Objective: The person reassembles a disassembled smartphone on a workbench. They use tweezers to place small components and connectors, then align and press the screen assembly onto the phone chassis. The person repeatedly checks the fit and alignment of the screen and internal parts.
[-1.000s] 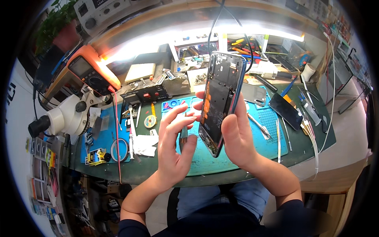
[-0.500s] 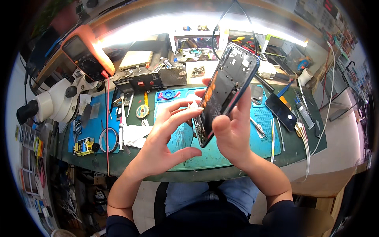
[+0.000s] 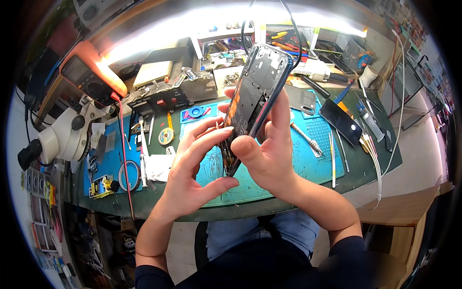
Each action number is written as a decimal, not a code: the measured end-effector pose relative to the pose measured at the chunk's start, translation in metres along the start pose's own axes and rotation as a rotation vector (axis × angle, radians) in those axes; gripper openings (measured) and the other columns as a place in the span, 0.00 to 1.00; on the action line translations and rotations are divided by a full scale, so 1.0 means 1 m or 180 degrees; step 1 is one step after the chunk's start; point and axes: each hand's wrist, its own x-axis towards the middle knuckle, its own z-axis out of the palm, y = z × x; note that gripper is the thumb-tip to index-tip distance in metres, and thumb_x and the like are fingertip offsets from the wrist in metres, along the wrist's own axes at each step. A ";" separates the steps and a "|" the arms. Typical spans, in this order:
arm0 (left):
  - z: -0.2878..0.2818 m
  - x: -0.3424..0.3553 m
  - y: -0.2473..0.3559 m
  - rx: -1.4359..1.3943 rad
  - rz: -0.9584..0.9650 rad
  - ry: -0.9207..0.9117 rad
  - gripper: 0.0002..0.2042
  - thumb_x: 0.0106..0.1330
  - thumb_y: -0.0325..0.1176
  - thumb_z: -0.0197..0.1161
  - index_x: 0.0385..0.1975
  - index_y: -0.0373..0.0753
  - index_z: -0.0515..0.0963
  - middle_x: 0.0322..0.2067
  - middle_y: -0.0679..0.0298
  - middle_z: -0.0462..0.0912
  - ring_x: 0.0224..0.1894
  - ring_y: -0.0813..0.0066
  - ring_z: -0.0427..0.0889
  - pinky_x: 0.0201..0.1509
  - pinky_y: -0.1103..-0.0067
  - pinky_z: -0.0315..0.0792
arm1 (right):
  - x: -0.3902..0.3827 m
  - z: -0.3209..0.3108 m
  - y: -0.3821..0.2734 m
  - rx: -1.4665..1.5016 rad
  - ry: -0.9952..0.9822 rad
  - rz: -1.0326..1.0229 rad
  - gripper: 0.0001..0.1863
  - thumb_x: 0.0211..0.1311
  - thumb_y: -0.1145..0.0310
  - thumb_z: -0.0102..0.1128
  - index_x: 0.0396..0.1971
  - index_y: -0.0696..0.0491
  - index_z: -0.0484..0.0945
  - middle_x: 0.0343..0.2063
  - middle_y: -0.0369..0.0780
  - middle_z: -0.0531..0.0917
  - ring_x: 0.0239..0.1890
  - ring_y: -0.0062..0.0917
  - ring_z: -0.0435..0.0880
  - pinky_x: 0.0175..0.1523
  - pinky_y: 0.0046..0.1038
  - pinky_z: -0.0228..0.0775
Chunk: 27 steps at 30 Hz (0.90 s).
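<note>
An opened phone body [image 3: 253, 98], dark with its inner parts showing, is held upright and tilted above the blue work mat [image 3: 298, 164]. My right hand [image 3: 267, 151] grips it from behind and the right side, thumb across its lower edge. My left hand [image 3: 195, 168] has its fingertips against the phone's lower left edge, thumb below; I cannot tell whether it pinches a small part there.
A white microscope [image 3: 60, 137] and an orange multimeter [image 3: 91, 77] stand at the left. Tweezers and screwdrivers [image 3: 308, 139] lie on the mat. A black phone panel [image 3: 340, 121] rests at the right, beside white cables [image 3: 375, 154]. Tool racks line the back.
The view has shifted down and closer. My left hand has slid down the phone's left edge toward its lower end. My right hand keeps its grip.
</note>
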 end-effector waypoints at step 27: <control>0.003 0.004 -0.006 0.0223 0.0239 0.0168 0.38 0.53 0.36 0.84 0.66 0.39 0.75 0.68 0.50 0.68 0.71 0.54 0.70 0.69 0.65 0.72 | 0.000 -0.002 0.002 0.0134 0.0093 0.0163 0.52 0.64 0.36 0.66 0.74 0.53 0.49 0.64 0.50 0.73 0.63 0.36 0.80 0.65 0.40 0.76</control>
